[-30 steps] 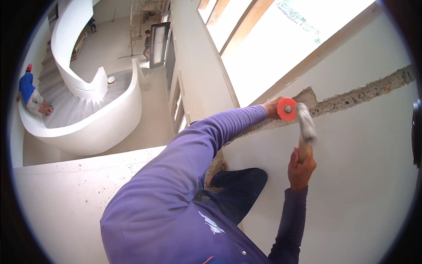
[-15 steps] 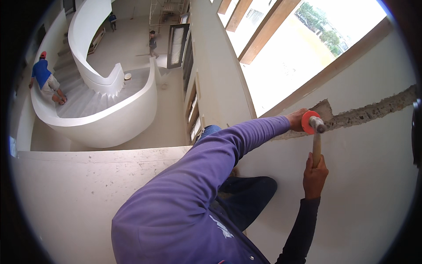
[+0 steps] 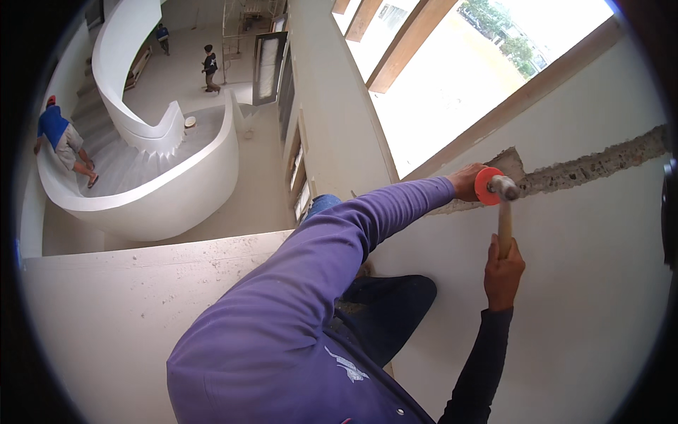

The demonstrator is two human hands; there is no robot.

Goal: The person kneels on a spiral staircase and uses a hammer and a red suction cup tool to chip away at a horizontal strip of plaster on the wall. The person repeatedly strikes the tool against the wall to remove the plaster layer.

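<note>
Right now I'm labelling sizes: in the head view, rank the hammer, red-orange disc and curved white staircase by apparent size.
1. Curved white staircase, though farther off
2. Hammer
3. Red-orange disc, partly covered

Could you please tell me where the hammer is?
In the head view, the hammer is right of centre, in the right hand, by the red disc.

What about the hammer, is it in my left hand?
No, the right hand grips the hammer, while the left hand holds the red-disc tool.
</note>
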